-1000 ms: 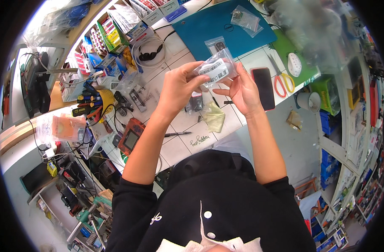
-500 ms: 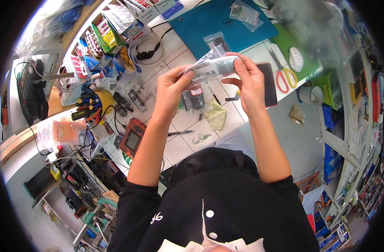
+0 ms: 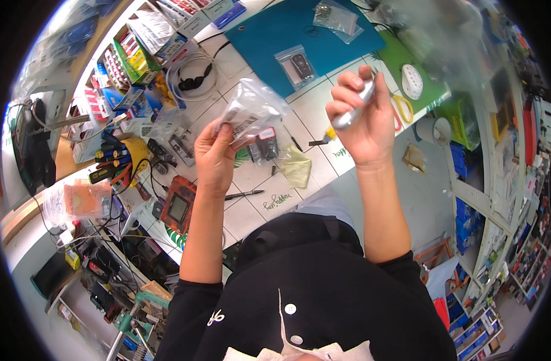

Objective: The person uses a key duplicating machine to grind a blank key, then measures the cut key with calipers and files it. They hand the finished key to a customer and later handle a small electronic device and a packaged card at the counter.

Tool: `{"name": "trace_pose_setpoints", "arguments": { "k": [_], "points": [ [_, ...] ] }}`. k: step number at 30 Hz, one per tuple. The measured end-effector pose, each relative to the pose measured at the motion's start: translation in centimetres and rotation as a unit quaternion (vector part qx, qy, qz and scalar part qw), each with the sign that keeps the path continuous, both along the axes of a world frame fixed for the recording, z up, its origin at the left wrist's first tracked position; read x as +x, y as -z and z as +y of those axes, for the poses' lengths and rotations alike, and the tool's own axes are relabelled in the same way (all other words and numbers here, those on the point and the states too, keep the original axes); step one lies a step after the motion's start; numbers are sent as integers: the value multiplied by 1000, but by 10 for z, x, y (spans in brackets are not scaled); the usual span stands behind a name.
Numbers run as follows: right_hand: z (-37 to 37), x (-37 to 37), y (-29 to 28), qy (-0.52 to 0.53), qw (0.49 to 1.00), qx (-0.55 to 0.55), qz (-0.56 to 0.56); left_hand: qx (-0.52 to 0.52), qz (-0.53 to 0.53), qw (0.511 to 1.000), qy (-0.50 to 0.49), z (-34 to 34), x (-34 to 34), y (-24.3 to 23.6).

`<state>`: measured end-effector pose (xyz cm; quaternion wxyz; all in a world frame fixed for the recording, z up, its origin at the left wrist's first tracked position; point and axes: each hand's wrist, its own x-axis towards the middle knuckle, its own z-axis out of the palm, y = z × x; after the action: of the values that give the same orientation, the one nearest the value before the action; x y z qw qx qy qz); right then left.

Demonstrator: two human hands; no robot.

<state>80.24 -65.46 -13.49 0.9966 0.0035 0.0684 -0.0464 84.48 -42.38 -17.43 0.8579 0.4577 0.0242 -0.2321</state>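
Observation:
My left hand (image 3: 216,150) pinches a clear zip bag (image 3: 251,111) by its lower left corner; a printed label shows through the plastic. Raised at the right, my right hand (image 3: 369,120) has its fingers curled round a slim phone (image 3: 355,113), seen nearly edge-on with a pale silvery side. Beneath the left hand's bag lie small bagged dark parts (image 3: 266,146) and a folded yellow cloth (image 3: 295,168). Farther back, a bagged black key fob (image 3: 300,65) rests on a blue laptop lid (image 3: 269,36).
Scissors (image 3: 403,109) with red and yellow handles lie at the right, near a white mouse (image 3: 411,82) on a green mat. At the left are an orange handheld device (image 3: 178,204), a yellow tool holder (image 3: 138,147), boxes and a coiled white cable (image 3: 194,78). A pen (image 3: 244,195) lies in front.
My hands have moved apart. The bag, held between both hands before, is now only in the left. The right has let go of it and picked up the phone from the table.

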Motion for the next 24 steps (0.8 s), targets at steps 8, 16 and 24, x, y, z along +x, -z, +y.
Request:
{"name": "trace_pose_setpoints", "arguments": {
  "k": [8,16,24],
  "points": [
    [3,-8,-25,-23,969,-225,94,-3,43,999,1,1,-6,8],
    [13,-13,-43,15,851,-503,152,-8,62,998,19,-22,-9,3],
    [4,-15,-30,-50,954,-253,155,14,75,997,26,-33,-9,1]
  ]
}}
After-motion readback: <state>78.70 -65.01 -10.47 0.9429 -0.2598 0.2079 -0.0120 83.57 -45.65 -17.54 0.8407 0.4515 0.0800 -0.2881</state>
